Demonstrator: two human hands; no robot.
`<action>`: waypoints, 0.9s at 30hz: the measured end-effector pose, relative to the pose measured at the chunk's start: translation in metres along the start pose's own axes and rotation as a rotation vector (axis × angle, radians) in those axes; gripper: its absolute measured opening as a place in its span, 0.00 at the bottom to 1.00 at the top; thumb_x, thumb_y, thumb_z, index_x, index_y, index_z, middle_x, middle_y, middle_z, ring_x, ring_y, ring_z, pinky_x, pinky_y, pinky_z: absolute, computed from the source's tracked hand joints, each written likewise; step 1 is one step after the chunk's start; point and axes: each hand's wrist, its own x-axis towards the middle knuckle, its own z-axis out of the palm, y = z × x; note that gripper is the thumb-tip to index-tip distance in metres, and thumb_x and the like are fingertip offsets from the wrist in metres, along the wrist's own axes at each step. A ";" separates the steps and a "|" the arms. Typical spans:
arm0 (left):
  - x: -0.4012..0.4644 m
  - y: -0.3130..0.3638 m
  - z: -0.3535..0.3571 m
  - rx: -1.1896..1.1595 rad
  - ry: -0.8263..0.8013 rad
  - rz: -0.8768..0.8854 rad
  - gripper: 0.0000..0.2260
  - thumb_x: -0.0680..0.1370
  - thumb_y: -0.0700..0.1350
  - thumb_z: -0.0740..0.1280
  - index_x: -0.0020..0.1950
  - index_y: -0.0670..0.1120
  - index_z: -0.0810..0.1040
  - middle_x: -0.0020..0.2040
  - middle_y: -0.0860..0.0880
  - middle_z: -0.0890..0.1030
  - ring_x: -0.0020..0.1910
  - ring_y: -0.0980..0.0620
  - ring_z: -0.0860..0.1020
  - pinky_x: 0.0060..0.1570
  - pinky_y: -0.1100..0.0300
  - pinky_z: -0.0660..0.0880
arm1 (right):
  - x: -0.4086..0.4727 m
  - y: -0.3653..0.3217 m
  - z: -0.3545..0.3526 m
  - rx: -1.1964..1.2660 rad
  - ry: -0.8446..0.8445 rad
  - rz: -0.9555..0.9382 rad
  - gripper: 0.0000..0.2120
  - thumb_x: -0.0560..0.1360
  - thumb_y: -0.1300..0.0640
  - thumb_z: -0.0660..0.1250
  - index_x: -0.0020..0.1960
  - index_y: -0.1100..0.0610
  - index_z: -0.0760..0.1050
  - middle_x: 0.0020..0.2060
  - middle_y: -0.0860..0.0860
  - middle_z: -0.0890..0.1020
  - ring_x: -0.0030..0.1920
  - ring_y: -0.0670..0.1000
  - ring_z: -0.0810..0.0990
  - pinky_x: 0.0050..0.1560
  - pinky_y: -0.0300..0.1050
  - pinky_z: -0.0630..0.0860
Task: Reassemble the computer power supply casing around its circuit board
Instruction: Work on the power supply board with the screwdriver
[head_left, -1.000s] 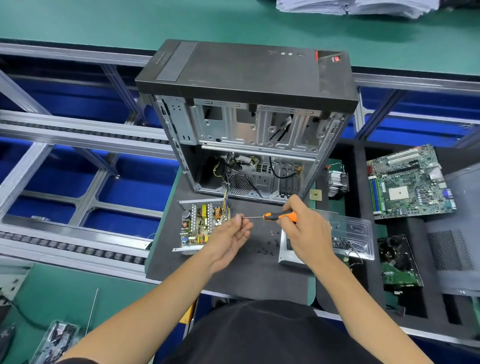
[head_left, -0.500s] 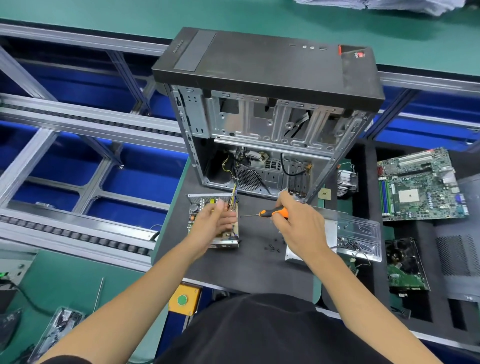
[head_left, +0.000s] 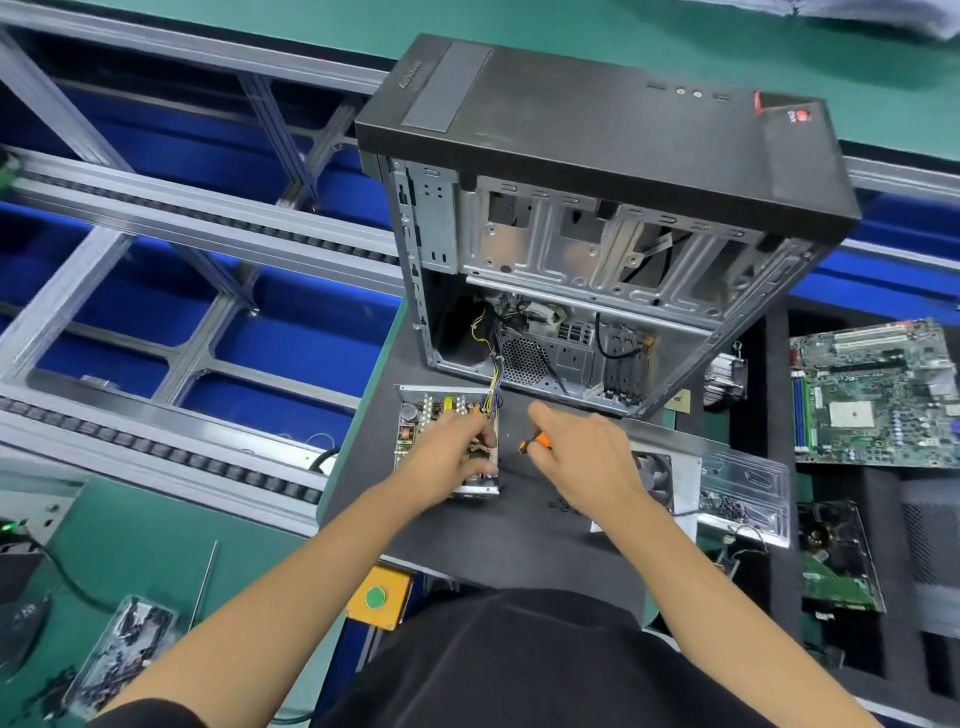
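Note:
The open power supply base with its circuit board (head_left: 415, 423) lies on the black mat in front of the tower. My left hand (head_left: 451, 457) rests on the board's right side, fingers curled over it. To the right, my right hand (head_left: 587, 457) is closed around an orange-handled screwdriver (head_left: 535, 443) whose tip points left toward the board. The casing's silver cover with a fan (head_left: 667, 475) lies behind my right hand, partly hidden by it. A bundle of yellow and black wires (head_left: 493, 387) runs from the board into the tower.
An open black computer tower (head_left: 597, 156) stands behind the board. Loose screws (head_left: 561, 503) lie on the black mat (head_left: 467, 540). A clear screw tray (head_left: 743, 488), a motherboard (head_left: 878, 389) and a heatsink (head_left: 727, 379) sit to the right. A conveyor frame runs along the left.
My left hand left the screwdriver's tip and settled on the circuit board. My right hand kept the screwdriver and drew it slightly toward the board. The view tilted.

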 end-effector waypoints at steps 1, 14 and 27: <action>0.002 -0.002 0.001 0.073 -0.035 0.017 0.13 0.74 0.49 0.77 0.55 0.54 0.77 0.52 0.56 0.76 0.57 0.51 0.72 0.59 0.53 0.71 | 0.001 0.000 -0.002 -0.010 0.003 0.011 0.15 0.67 0.53 0.72 0.39 0.50 0.64 0.24 0.44 0.54 0.24 0.50 0.55 0.30 0.38 0.42; 0.022 -0.016 -0.018 0.455 -0.348 0.412 0.04 0.81 0.53 0.67 0.52 0.57 0.81 0.57 0.54 0.70 0.58 0.52 0.64 0.54 0.57 0.59 | 0.006 0.008 -0.002 -0.015 -0.016 0.045 0.17 0.65 0.52 0.73 0.40 0.48 0.63 0.23 0.43 0.52 0.23 0.50 0.60 0.30 0.37 0.41; 0.018 -0.024 -0.017 0.407 -0.299 0.339 0.13 0.79 0.64 0.64 0.51 0.57 0.83 0.56 0.60 0.76 0.62 0.55 0.66 0.62 0.53 0.60 | 0.014 0.005 0.012 0.119 -0.071 -0.016 0.08 0.75 0.51 0.63 0.43 0.50 0.64 0.25 0.45 0.64 0.29 0.53 0.65 0.32 0.46 0.54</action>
